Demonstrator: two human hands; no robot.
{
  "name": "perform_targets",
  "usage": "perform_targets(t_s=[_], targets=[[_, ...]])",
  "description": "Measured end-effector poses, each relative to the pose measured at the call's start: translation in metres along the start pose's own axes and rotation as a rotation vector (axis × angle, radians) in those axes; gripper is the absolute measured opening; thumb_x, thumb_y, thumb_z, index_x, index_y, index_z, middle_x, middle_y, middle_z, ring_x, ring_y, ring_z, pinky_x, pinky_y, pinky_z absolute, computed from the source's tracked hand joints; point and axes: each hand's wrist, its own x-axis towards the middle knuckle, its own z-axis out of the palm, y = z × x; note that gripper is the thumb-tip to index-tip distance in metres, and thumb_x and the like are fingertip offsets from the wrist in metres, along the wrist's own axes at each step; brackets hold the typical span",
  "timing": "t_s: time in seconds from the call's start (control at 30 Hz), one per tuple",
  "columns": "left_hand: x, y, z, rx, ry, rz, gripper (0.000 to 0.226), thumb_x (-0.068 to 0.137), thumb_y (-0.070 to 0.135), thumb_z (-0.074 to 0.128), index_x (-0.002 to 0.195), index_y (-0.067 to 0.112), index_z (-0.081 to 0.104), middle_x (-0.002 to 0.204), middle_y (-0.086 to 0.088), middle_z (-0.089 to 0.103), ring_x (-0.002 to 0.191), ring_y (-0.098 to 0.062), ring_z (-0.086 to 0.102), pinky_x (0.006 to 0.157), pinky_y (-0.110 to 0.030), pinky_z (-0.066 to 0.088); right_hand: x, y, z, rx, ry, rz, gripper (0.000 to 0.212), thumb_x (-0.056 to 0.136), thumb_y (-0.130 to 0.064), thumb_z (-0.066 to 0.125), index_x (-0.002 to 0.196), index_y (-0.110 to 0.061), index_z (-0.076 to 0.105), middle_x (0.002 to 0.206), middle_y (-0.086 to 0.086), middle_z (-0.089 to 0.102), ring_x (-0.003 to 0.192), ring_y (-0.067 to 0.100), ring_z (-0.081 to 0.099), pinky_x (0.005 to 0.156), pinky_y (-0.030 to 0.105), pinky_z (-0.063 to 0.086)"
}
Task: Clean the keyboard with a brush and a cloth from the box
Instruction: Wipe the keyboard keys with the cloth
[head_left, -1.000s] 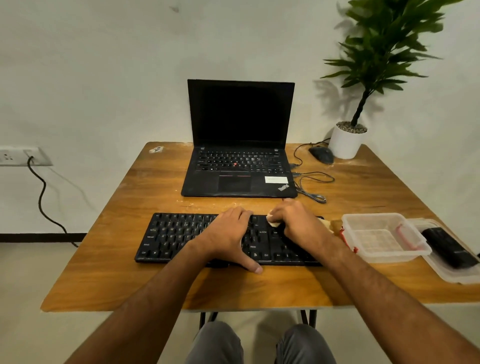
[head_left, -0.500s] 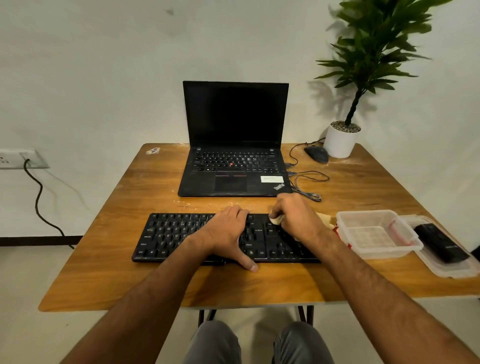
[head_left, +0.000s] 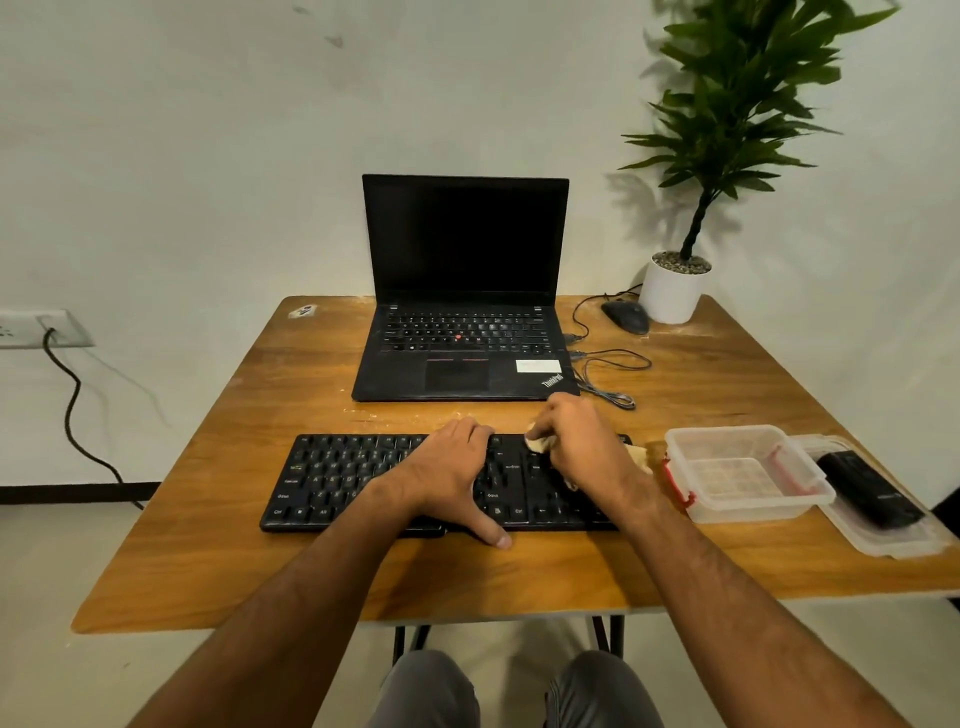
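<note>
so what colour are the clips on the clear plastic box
Red, on the clear plastic box; the head view shows them best.

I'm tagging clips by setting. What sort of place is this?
Probably a home or small-office desk: a wooden table against a plain wall, with a laptop, a mouse and a potted plant.

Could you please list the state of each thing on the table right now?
Keyboard: flat, being wiped.
Cloth: bunched, on keys.
Left hand: flat, steadying keyboard.
Right hand: grips cloth.
Box: open.
Lid: off, beside box.
Laptop: open, screen dark.
</note>
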Motion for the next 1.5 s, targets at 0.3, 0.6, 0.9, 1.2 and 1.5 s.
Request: perform_targets(t_s=[0.3,0.6,0.9,1.2,1.5], targets=[[0.005,0.0,0.001,0.035,0.025,0.027,0.129,0.053,0.083,0.084,0.15,0.011,0.036,0.137,-0.001,0.042,0.123,-0.017,0.04,0.115,-0.033,0.037,-0.002,-0.034,0.003,0.038,-0.026,-0.054,0.029,0.086,0.003,0.064,0.1,-0.017,0.08,0.098,0.0,0.076,0.093,0.015,0.069,0.089,0.034,0.057],[0.004,-0.004,0.005,-0.018,0.025,0.016,0.142,0.052,0.082,0.085,0.16,0.012,0.023,0.152,-0.003,0.035,0.139,-0.02,0.034,0.124,-0.038,0.03,-0.005,0.005,-0.012,0.015,0.014,0.15,0.027,0.085,0.002,0.069,0.09,-0.023,0.08,0.098,-0.004,0.074,0.096,0.013,0.068,0.086,0.033,0.057],[0.005,-0.005,0.004,-0.003,0.058,0.039,0.135,0.05,0.084,0.084,0.152,0.012,0.034,0.14,0.0,0.04,0.126,-0.016,0.039,0.116,-0.034,0.037,-0.004,-0.028,-0.002,0.026,-0.008,0.02,0.026,0.085,0.001,0.07,0.098,-0.019,0.079,0.102,-0.001,0.074,0.098,0.015,0.067,0.089,0.034,0.057],[0.009,-0.003,0.004,-0.006,0.04,0.06,0.137,0.051,0.081,0.086,0.154,0.01,0.031,0.148,-0.003,0.039,0.134,-0.02,0.037,0.122,-0.038,0.033,-0.011,-0.006,-0.024,0.068,0.008,0.237,0.029,0.082,0.0,0.072,0.098,-0.023,0.081,0.103,-0.003,0.076,0.1,0.012,0.068,0.082,0.02,0.052],[0.022,0.012,0.016,-0.092,0.162,0.137,0.12,0.05,0.085,0.083,0.141,0.018,0.043,0.13,0.006,0.046,0.117,-0.013,0.044,0.11,-0.036,0.042,-0.038,-0.026,-0.006,-0.05,-0.108,0.036,0.044,0.088,-0.002,0.065,0.126,-0.025,0.069,0.114,0.005,0.055,0.107,0.023,0.054,0.089,0.031,0.046]])
